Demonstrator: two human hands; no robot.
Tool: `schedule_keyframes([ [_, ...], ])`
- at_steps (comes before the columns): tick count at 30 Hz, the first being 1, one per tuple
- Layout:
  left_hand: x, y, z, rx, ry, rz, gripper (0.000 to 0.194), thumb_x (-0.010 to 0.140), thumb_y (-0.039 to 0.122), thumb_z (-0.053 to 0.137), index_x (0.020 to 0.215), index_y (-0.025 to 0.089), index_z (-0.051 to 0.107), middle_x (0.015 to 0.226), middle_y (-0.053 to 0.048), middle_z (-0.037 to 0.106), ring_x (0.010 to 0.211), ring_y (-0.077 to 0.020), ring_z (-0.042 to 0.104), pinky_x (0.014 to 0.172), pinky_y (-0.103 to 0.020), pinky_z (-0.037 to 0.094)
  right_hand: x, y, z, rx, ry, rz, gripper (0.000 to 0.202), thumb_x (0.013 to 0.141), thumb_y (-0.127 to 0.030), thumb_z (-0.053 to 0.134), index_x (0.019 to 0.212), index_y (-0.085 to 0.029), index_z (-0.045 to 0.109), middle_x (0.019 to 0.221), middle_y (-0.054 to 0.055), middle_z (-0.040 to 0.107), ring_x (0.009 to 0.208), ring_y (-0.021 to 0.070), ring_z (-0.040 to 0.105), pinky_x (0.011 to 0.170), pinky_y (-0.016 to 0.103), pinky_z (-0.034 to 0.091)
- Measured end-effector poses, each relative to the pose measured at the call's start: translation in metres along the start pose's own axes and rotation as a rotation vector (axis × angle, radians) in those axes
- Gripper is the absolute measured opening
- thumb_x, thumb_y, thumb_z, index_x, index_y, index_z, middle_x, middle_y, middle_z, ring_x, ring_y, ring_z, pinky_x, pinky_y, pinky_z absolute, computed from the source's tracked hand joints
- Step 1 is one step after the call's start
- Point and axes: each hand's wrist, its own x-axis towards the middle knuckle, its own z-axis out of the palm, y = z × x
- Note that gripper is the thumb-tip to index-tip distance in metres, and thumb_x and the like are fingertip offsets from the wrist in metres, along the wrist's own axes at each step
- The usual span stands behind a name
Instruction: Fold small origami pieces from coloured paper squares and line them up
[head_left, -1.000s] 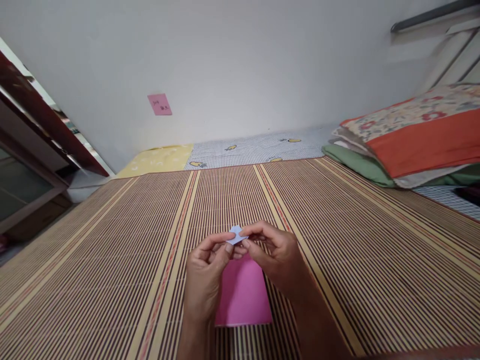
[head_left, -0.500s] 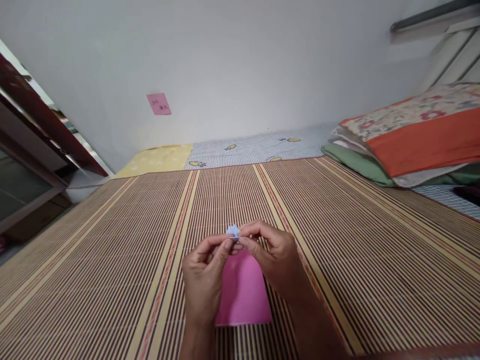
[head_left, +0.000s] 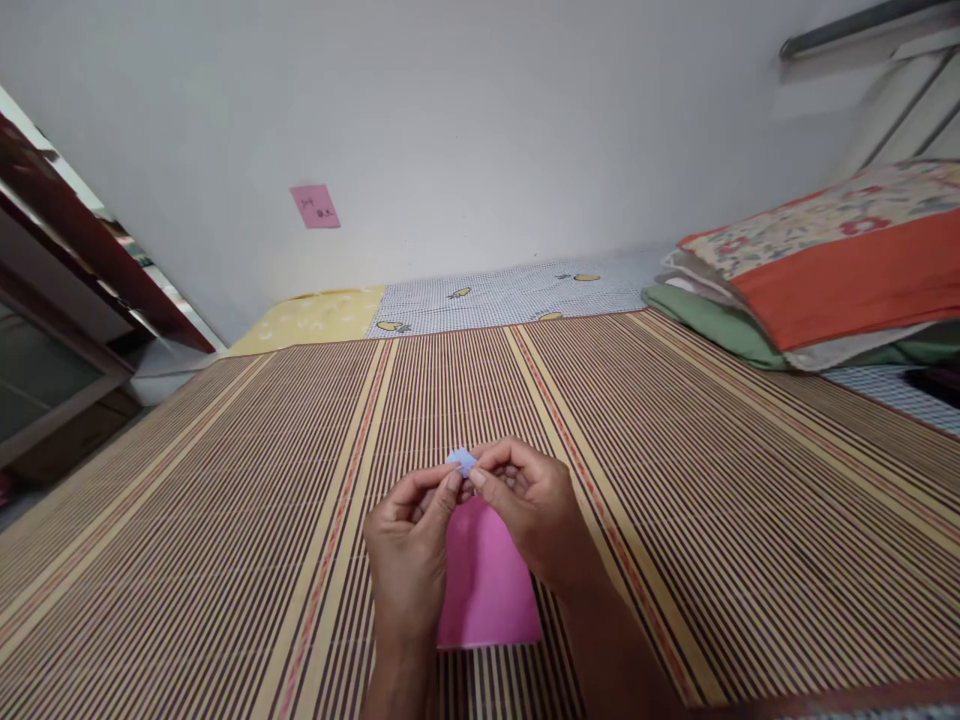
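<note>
A small light-blue piece, perhaps folded paper [head_left: 461, 459], is pinched between both hands near the middle of the view. My left hand [head_left: 411, 530] grips its left side with thumb and forefinger. On its right side, the thumb and forefinger of my right hand [head_left: 536, 505] press together. The fingertips of the two hands nearly touch, and they cover part of the piece. Below them a pink sheet [head_left: 491, 590] lies flat on the striped mat [head_left: 225, 520], its upper end partly hidden by the hands.
Folded bedding with an orange and floral cover [head_left: 855, 270] is stacked at the right. A pink note [head_left: 315, 206] is stuck on the wall [head_left: 480, 120]. Yellow cloth [head_left: 311, 315] and checked cloth [head_left: 502, 295] border the mat's far edge.
The blue piece has tilted and shifted slightly left between the fingers. My right hand has moved a little left, its thumb now higher on the piece.
</note>
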Motion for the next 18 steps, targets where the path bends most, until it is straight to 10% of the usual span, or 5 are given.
schedule_keyframes([
  [18,-0.0011,-0.0046,0.0075,-0.031,0.041,0.003,0.02,0.082,0.028,0.081,0.096,0.017,0.073,0.088,-0.005,0.078,0.079,-0.018,0.076,0.074,-0.029,0.063,-0.0004,0.003,0.0051,-0.188,0.129,-0.073,0.008,0.087,-0.013,0.064,0.082,-0.02,0.065,0.078,0.001,0.072,0.068,0.0154,0.066,0.064,0.028,0.054],
])
